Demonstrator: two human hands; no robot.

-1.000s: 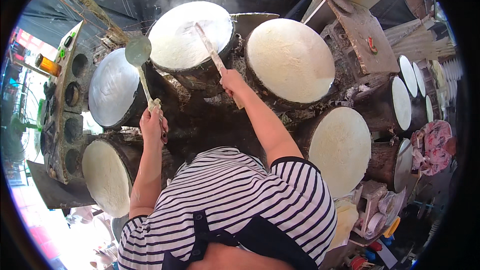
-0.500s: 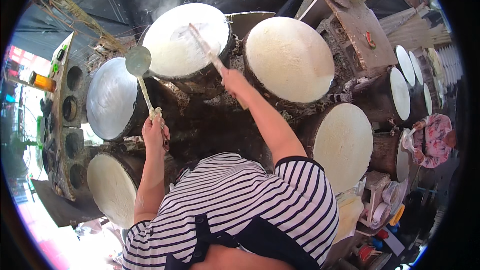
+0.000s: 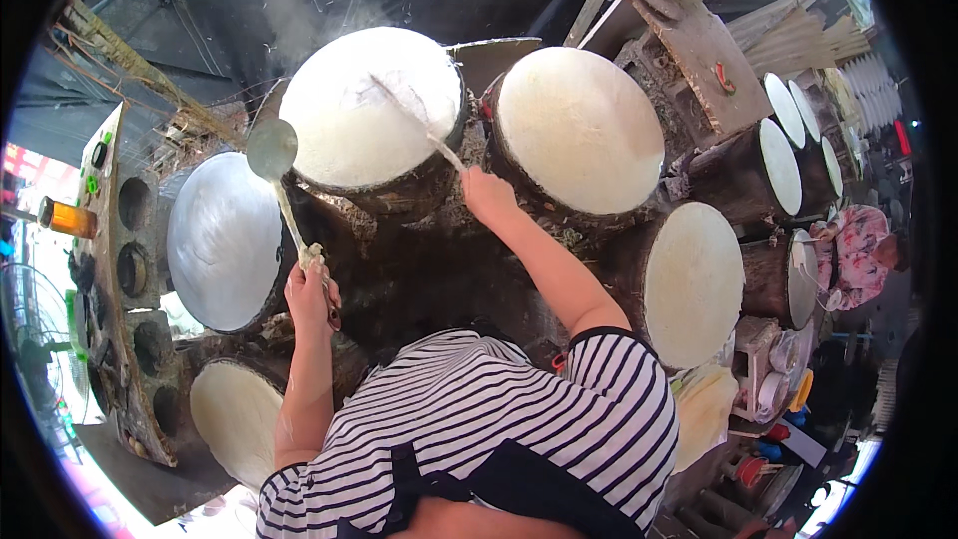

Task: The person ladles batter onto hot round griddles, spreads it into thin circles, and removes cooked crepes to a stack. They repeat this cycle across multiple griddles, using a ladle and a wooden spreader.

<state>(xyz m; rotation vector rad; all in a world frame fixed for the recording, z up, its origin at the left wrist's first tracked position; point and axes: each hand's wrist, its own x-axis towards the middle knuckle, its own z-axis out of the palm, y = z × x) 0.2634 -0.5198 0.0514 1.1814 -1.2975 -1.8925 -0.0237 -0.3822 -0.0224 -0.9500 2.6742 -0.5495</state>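
Observation:
My left hand (image 3: 311, 297) is closed round the handle of a ladle (image 3: 271, 149). Pale batter clings to the handle, and the grey bowl hangs between two griddles. In my right hand (image 3: 489, 198) is a long, thin spreader (image 3: 445, 153), its far part blurred by motion. It reaches across the steaming round griddle (image 3: 349, 145), which is coated with pale batter. On the right, another round griddle (image 3: 579, 130) carries a pale, even layer. The shiny metal griddle (image 3: 225, 240) to the left of the ladle has no batter layer.
More coated round griddles stand near left (image 3: 235, 419) and on the right (image 3: 696, 284), on dark drum-like bases. A dirty board (image 3: 704, 70) leans at the back right. Holed blocks (image 3: 135, 205) line the left. Farther right, a person in a pink patterned top (image 3: 856, 258) stands by other griddles.
My right hand has shifted slightly right and nearer, drawing the spreader with it. Batter now covers a greyish patch on the steaming griddle. My left hand keeps the ladle in nearly the same place.

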